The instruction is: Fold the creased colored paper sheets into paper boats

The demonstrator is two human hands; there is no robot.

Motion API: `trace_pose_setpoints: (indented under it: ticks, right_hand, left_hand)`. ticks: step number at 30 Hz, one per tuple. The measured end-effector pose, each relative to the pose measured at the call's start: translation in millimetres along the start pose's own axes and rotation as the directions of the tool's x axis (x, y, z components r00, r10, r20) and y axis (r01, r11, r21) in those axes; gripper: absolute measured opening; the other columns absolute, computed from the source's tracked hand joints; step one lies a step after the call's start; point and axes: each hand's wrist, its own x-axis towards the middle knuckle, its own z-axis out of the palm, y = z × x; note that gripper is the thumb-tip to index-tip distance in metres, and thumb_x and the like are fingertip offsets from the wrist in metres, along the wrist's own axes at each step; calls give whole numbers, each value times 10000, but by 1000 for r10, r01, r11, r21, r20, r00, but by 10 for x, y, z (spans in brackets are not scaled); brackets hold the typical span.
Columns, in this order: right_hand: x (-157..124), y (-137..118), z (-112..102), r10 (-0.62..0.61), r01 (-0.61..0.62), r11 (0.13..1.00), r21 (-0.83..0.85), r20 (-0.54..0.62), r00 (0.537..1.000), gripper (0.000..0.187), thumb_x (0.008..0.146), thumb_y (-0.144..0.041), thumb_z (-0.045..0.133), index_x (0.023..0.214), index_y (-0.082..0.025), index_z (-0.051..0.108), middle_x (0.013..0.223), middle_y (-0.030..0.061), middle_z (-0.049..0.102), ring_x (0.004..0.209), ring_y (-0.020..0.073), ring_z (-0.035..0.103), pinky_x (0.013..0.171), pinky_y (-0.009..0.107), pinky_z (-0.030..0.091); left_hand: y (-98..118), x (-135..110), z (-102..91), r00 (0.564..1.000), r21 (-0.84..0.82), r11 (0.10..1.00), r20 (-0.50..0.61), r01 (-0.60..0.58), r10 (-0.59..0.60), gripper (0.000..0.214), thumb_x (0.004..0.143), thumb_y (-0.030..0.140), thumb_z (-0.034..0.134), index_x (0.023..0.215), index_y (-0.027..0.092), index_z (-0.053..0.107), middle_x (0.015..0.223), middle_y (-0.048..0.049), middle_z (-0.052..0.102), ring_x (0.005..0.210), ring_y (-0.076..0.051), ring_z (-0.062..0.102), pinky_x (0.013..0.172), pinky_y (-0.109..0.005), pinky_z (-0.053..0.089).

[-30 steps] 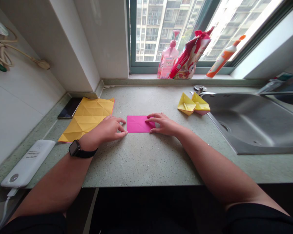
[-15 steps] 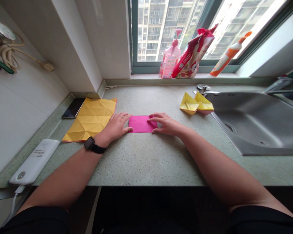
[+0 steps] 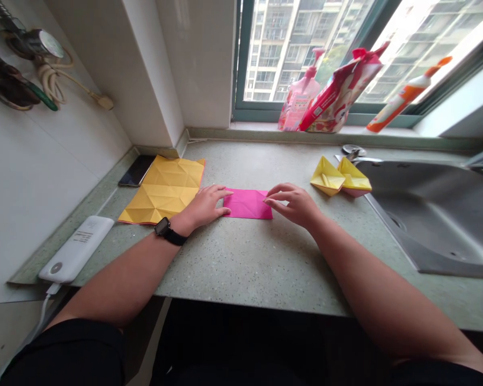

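Pink paper, one folded sheet, is laid at frame centre on the counter. Its right edge is partly hidden by the arched right hand, whose fingertips are pinched there, though a grip cannot be confirmed. Two yellow paper boats are counted right of centre. The left hand is spread flat, fingers released, touching the left edge.

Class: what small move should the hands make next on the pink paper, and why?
Probably fold the right edge of the pink paper leftward: the right hand has fingertips at that edge; the left hand lies flat at the left edge.
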Motion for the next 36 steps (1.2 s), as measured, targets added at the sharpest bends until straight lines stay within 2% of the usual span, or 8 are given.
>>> trace_pose_setpoints:
  ticks: [6, 12, 17, 21, 24, 27, 31, 36]
  right_hand:
    - [-9, -19, 46, 1, -1, 1000, 1, 146, 989, 463, 1084, -556, 578, 810, -307, 856, 948, 60, 797, 851, 226, 729, 838, 408, 565]
    - [0, -5, 28, -16, 13, 1000, 16, 202, 979, 486, 1095, -546, 558, 797, -292, 845, 943, 67, 783, 823, 213, 711, 798, 387, 547]
    - [-9, -1, 25, -2, 4, 1000, -19, 93, 996, 439, 1091, -520, 567, 867, -288, 865, 970, 74, 797, 839, 220, 732, 804, 390, 564]
    - [-15, 11, 27, 16, -21, 999, -44, -117, 993, 373, 1089, -485, 581, 1009, -272, 876, 1014, 92, 804, 886, 243, 751, 838, 414, 594]
    - [-12, 17, 32, 0, -12, 999, -46, -252, 968, 320, 1079, -434, 602, 1253, -281, 823, 1078, 94, 788, 949, 264, 754, 907, 461, 618]
    - [-17, 11, 31, -64, 39, 996, -81, -326, 943, 498, 1036, -379, 681, 1527, -301, 656, 1247, 122, 750, 1138, 323, 728, 1042, 551, 606]
    - [-38, -30, 57, -172, 133, 978, -163, -259, 950, 754, 985, -337, 767, 1680, -329, 472, 1476, 156, 652, 1366, 394, 622, 1156, 634, 549]
    - [-36, -38, 149, -263, 249, 956, -154, -81, 961, 569, 967, -271, 787, 1510, -371, 652, 1505, 109, 668, 1474, 378, 561, 1205, 648, 499]
  left_hand:
    - [35, 9, -20, 996, -139, 990, -92, -23, 11, 556, 897, 280, 828, 1434, 232, 692, 1460, -108, 641, 1377, -287, 629, 1261, -499, 489]
    - [44, 9, -23, 999, -121, 993, -48, -15, 9, 385, 923, 296, 815, 1296, 221, 755, 1335, -103, 691, 1306, -286, 656, 1223, -503, 518]
    - [8, 27, 1, 989, -95, 994, -138, -60, 46, 438, 961, 258, 778, 1391, 211, 717, 1363, -97, 708, 1314, -287, 657, 1215, -513, 533]
    - [-25, 19, -26, 875, 1, 996, -479, -87, 76, 608, 1004, 194, 726, 1592, 210, 574, 1425, -117, 646, 1354, -287, 637, 1230, -494, 540]
    - [6, -10, -80, 777, 164, 975, -589, -151, 219, 664, 1029, 110, 660, 1659, 244, 499, 1474, -127, 630, 1381, -298, 627, 1234, -508, 536]
    - [95, -44, -120, 754, 262, 918, -524, -298, 395, 720, 1044, 12, 553, 1682, 332, 453, 1513, -97, 641, 1409, -276, 629, 1205, -492, 564]
    - [202, -73, -91, 796, 150, 890, -402, -431, 453, 812, 1008, -78, 455, 1702, 339, 395, 1532, -82, 646, 1375, -222, 662, 1087, -385, 641]
    - [249, -67, 22, 826, -20, 879, -353, -477, 440, 762, 978, -78, 503, 1648, 282, 461, 1480, -106, 672, 1283, -210, 697, 1090, -370, 634]
